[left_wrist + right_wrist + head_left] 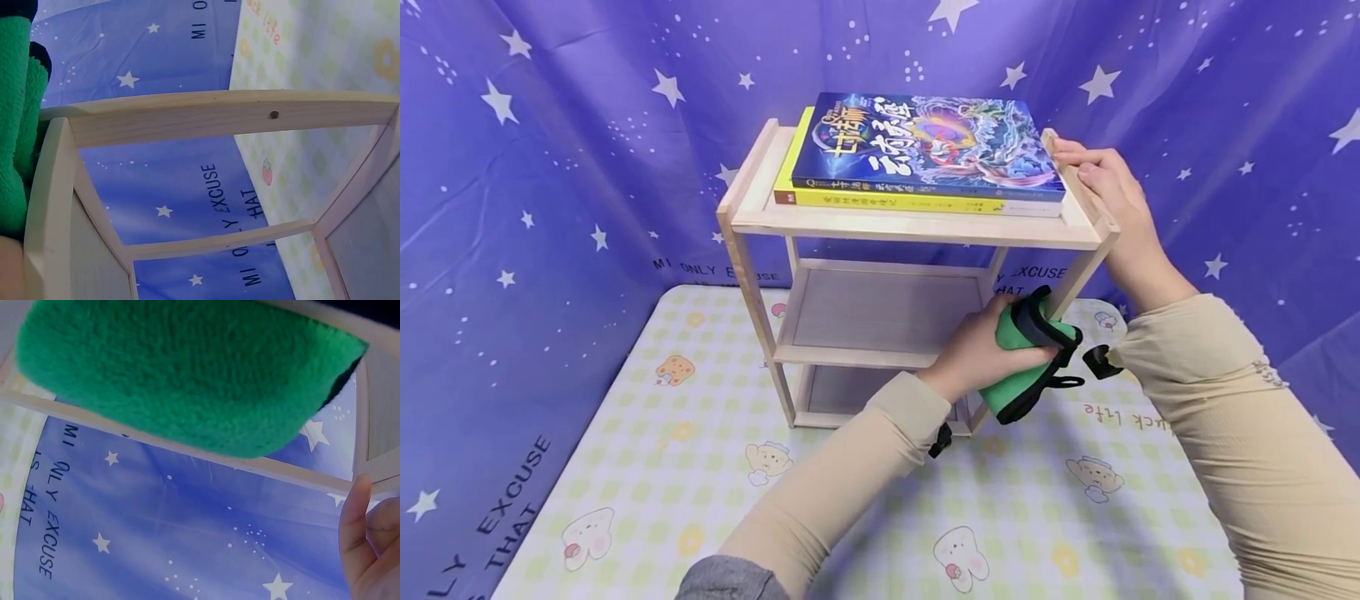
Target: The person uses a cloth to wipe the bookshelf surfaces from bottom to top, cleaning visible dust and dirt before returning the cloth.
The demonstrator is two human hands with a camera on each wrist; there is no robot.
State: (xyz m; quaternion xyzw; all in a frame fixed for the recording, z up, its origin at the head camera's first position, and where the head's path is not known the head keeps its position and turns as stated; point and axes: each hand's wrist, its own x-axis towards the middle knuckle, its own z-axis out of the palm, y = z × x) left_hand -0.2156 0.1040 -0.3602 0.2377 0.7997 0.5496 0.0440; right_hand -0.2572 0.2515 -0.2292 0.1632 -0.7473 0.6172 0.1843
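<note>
My left hand (966,350) grips a folded green plush cloth (1018,385) with black edging against the right front post of a light wooden shelf rack (917,232). In the left wrist view the green cloth (14,119) lies along a post (47,219) at the left edge. At the top right of the rack, my right hand (1116,196) holds the raised end rail between thumb and fingers. Part of this hand (372,550) shows in the right wrist view, below the green cloth (181,381). The cloth's far side is hidden.
A blue illustrated book (910,137) lies on a yellow book (880,202) on the rack's top. Below are a middle shelf (880,308) and a bottom shelf (842,392). A patterned tablecloth (865,533) covers the table, and a purple starry curtain (587,167) hangs behind.
</note>
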